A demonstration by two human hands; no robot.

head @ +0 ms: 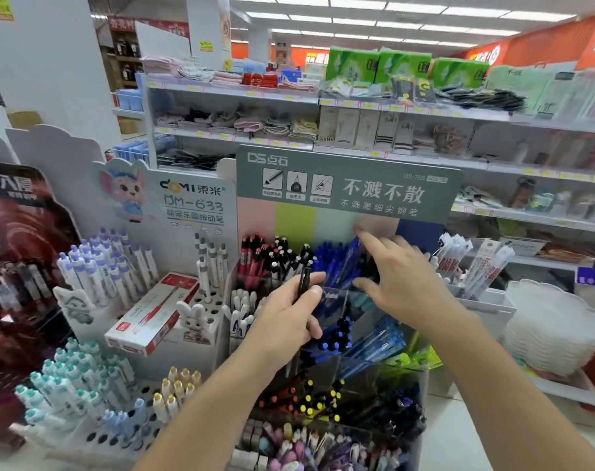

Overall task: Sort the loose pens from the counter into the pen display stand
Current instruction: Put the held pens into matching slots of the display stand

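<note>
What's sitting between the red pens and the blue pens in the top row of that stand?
In the head view, a bunch of black pens with white tips stands between the red pens and the blue pens, just above the left hand.

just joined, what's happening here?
A person is sorting pens into a tiered pen display stand. The left hand grips a black pen upright. The right hand reaches with spread fingers toward the blue pens in the top row. The black pen isn't slotted yet.
</note>
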